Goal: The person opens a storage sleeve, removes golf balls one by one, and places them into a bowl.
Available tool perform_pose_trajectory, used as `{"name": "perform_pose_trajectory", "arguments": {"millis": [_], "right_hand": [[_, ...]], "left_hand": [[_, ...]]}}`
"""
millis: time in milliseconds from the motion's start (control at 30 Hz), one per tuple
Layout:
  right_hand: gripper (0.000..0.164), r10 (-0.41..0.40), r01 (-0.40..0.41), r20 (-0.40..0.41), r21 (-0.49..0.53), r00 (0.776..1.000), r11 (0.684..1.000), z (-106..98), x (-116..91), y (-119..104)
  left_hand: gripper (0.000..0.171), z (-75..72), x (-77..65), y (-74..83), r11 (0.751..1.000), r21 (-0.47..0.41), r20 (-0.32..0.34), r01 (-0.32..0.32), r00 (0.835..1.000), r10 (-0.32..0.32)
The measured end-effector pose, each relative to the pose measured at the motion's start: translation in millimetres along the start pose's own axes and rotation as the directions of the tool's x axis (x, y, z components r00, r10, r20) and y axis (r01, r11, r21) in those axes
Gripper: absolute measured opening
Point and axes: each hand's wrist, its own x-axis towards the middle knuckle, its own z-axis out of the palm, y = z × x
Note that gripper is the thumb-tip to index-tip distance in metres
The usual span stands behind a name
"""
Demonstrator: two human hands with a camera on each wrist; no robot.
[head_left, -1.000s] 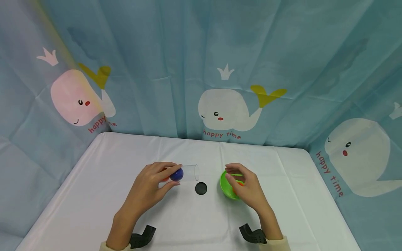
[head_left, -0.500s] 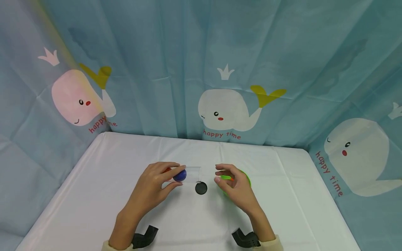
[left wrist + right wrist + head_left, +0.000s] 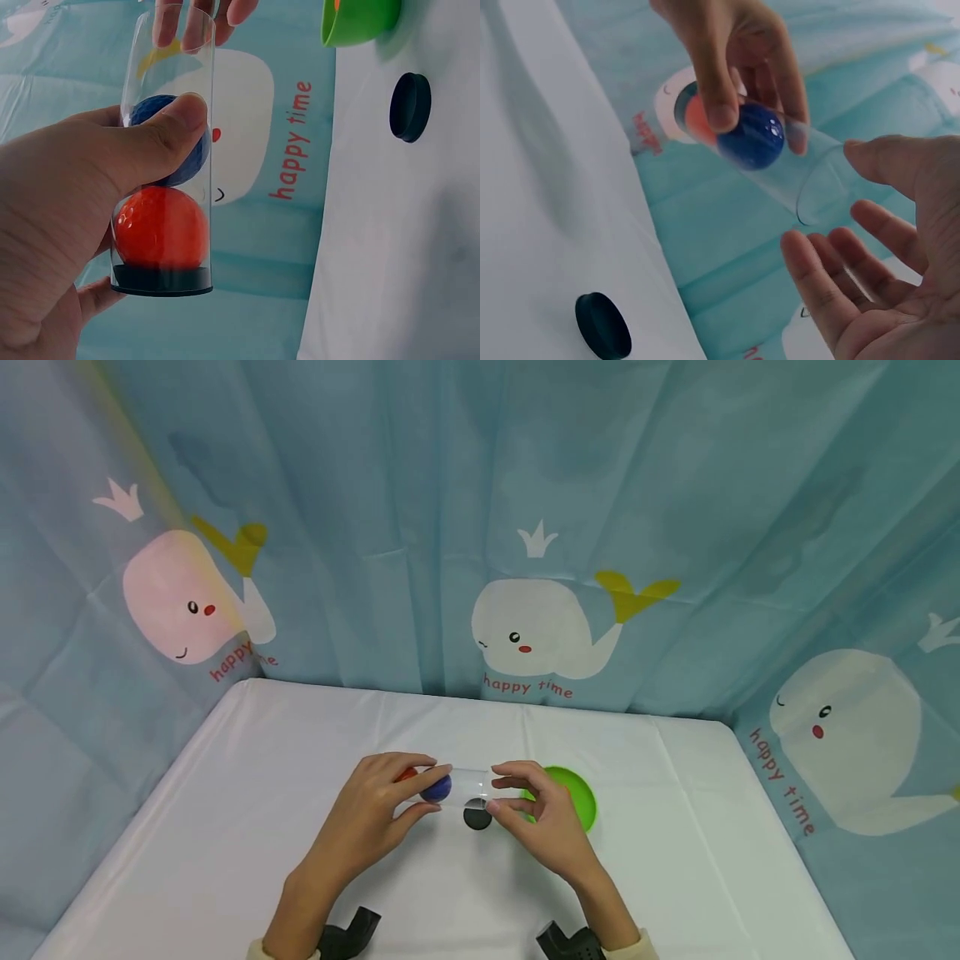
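Observation:
My left hand (image 3: pixel 375 814) grips a clear plastic tube (image 3: pixel 467 783), which lies sideways above the table in the head view. Inside are a blue golf ball (image 3: pixel 435 788) and, deeper, an orange-red golf ball (image 3: pixel 161 229) resting by the black end cap (image 3: pixel 161 279). The other end of the tube has no cap. Around that uncapped end my right hand (image 3: pixel 542 817) spreads its fingers and thumb, holding nothing; in the right wrist view its fingertips (image 3: pixel 795 244) are just off the rim.
A loose black cap (image 3: pixel 477 818) lies on the white-covered table (image 3: pixel 675 860), below the tube. The green bowl (image 3: pixel 585 797) stands behind my right hand, with a bit of orange in it in the left wrist view. A blue whale-print curtain (image 3: pixel 375 610) hangs behind.
My right hand has moved left, away from over the green bowl, to the tube's uncapped end. The left hand has shifted slightly right with the tube and balls.

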Motion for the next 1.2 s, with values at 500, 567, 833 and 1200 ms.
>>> {"name": "perform_pose_trajectory", "arguments": {"millis": [500,567,833,1200], "right_hand": [[0.038,0.019,-0.019,-0.012,0.024,1.0,1.0,6.6,0.5,-2.5],[0.038,0.019,-0.018,-0.014,0.025,1.0,1.0,7.1,0.5,-2.4],[0.036,0.02,-0.019,-0.022,0.027,1.0,0.999,7.8,0.2,-1.8],[0.036,0.031,-0.03,-0.012,0.066,0.999,0.997,6.8,0.3,-3.1]], "left_hand": [[0.058,-1.2,1.4,3.1,0.999,0.027,-0.034,-0.037,0.999,0.038],[0.059,-1.2,1.5,3.5,0.998,0.035,-0.037,-0.042,0.998,0.043],[0.057,-2.8,1.3,6.2,0.999,0.034,-0.023,-0.035,0.999,0.036],[0.055,-3.7,2.5,8.2,0.996,0.069,-0.037,-0.048,0.998,0.05]]}}
